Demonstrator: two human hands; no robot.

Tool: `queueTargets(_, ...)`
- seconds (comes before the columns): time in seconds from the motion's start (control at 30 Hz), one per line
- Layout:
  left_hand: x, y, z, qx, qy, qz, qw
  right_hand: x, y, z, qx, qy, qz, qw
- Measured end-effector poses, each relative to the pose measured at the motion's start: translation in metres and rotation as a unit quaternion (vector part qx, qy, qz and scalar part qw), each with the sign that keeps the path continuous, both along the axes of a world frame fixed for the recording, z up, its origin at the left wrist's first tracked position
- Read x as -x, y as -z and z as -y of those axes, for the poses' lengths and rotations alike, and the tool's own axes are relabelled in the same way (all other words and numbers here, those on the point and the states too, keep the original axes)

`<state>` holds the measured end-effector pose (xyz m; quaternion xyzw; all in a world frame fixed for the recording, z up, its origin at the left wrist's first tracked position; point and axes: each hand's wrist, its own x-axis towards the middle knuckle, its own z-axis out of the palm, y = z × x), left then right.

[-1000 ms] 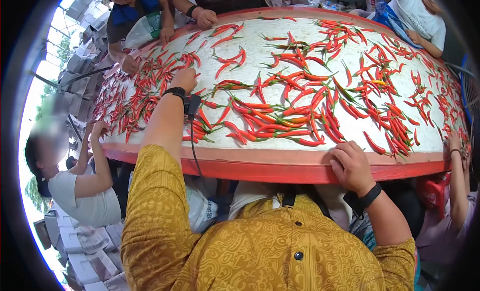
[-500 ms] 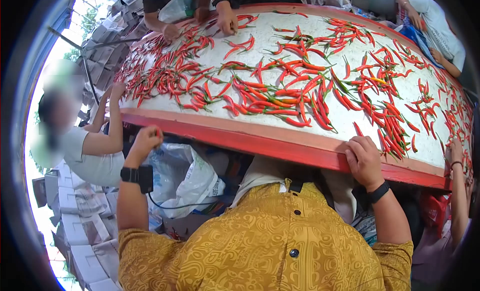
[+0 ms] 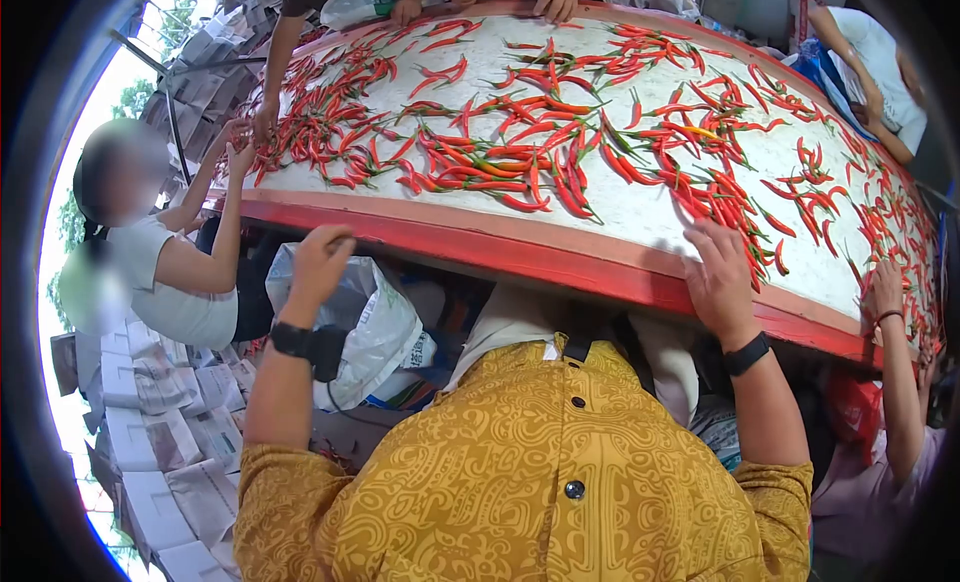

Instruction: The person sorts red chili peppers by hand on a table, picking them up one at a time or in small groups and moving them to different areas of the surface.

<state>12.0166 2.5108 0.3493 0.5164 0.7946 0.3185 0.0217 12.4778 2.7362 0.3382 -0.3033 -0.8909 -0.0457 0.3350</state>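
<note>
My left hand [image 3: 322, 269] is raised in front of the table's near edge, above a white plastic bag [image 3: 385, 327]. Its fingers are bent with a small gap to the thumb, and no chilli shows in them. Over the near edge on the right, my right hand [image 3: 722, 282] has its fingers apart, with the fingertips at a pile of red chillies [image 3: 725, 204]. Whether they touch a chilli is hard to make out. Many more red chillies [image 3: 500, 167] with green stems lie spread over the white tabletop [image 3: 600, 207].
A red rim [image 3: 460, 244] runs along the table's near side. At the left, a person in a white shirt [image 3: 190, 282] reaches over chillies. Other people's hands [image 3: 556, 0] are at the far edge, and another hand [image 3: 884, 290] is at the right. Stacked cartons [image 3: 150, 432] stand behind the left-hand person.
The red piece in my left hand is no longer seen, and that hand has moved slightly right and up. My right hand has reached forward from the rim to the chillies. The view has shifted.
</note>
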Motion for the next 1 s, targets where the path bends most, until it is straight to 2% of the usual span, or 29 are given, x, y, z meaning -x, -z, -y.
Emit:
queueTargets(0.03,-0.015,0.004,-0.02,-0.024,0.047,0.06,0.997,-0.007,0.003,0.003,0.07,-0.028,-0.014,0.997)
queueTargets(0.07,-0.033,0.006,-0.041,0.004,0.087,0.057,0.995,-0.014,0.007,0.005,0.14,-0.054,-0.028,0.988)
queueTargets(0.17,-0.069,0.016,-0.109,0.101,0.187,-0.019,0.977,-0.036,0.014,0.006,0.143,-0.05,-0.017,0.988)
queueTargets(0.23,-0.073,0.035,-0.151,0.164,0.183,-0.09,0.965,-0.055,0.016,0.002,0.165,-0.047,-0.001,0.985)
queueTargets(0.27,-0.075,0.05,-0.168,0.163,0.182,-0.089,0.965,-0.062,0.016,0.001,0.164,-0.047,0.0,0.985)
queueTargets(0.33,-0.084,0.071,-0.191,-0.066,0.175,-0.185,0.965,-0.076,0.017,-0.001,0.097,-0.046,-0.048,0.993)
queueTargets(0.37,-0.092,0.062,-0.198,-0.067,0.175,-0.185,0.965,-0.082,0.001,-0.003,0.086,-0.042,-0.056,0.994)
queueTargets(0.43,-0.121,0.055,-0.209,-0.158,0.17,-0.185,0.955,-0.102,-0.001,-0.008,0.109,-0.025,-0.051,0.992)
queueTargets(0.47,-0.136,0.05,-0.208,-0.159,0.171,-0.185,0.954,-0.114,0.001,-0.011,0.135,-0.008,-0.045,0.99)
queueTargets(0.5,-0.158,0.037,-0.201,-0.151,0.166,-0.164,0.96,-0.126,0.003,-0.014,0.219,0.006,-0.025,0.975)
queueTargets(0.53,-0.178,0.027,-0.194,-0.143,0.16,-0.143,0.966,-0.132,0.004,-0.019,0.219,0.007,-0.025,0.975)
queueTargets(0.6,-0.209,0.024,-0.185,-0.151,0.199,-0.145,0.957,-0.139,0.004,-0.031,0.231,-0.013,0.1,0.968)
queueTargets(0.63,-0.226,0.024,-0.178,-0.038,0.229,-0.061,0.971,-0.14,0.005,-0.038,0.232,-0.013,0.1,0.968)
queueTargets(0.67,-0.237,0.024,-0.175,0.076,0.255,0.024,0.964,-0.138,0.007,-0.044,0.151,-0.022,0.1,0.983)
queueTargets(0.7,-0.244,0.026,-0.176,0.077,0.259,0.025,0.963,-0.137,0.007,-0.049,0.069,-0.028,0.101,0.992)
queueTargets(0.77,-0.253,0.031,-0.182,0.179,0.218,0.019,0.959,-0.136,0.001,-0.056,0.053,-0.011,0.084,0.995)
queueTargets(0.8,-0.251,0.033,-0.186,0.177,0.225,0.019,0.958,-0.136,-0.003,-0.058,0.038,0.001,0.067,0.997)
queueTargets(0.83,-0.244,0.034,-0.191,0.141,0.213,-0.043,0.966,-0.139,-0.01,-0.058,0.085,-0.015,0.039,0.995)
queueTargets(0.87,-0.239,0.04,-0.196,0.103,0.198,-0.104,0.969,-0.143,-0.013,-0.055,0.084,-0.008,0.041,0.996)
queueTargets(0.9,-0.236,0.048,-0.203,0.101,0.204,-0.102,0.968,-0.146,-0.016,-0.05,0.252,-0.02,0.064,0.965)
queueTargets(0.93,-0.235,0.056,-0.209,0.012,0.185,-0.153,0.971,-0.148,-0.016,-0.046,0.412,-0.032,0.083,0.907)
queueTargets(0.97,-0.236,0.065,-0.215,-0.077,0.163,-0.202,0.963,-0.148,-0.012,-0.042,0.413,-0.027,0.083,0.907)
queueTargets(1.0,-0.246,0.066,-0.219,-0.079,0.167,-0.2,0.962,-0.146,-0.006,-0.04,0.378,-0.087,0.127,0.913)
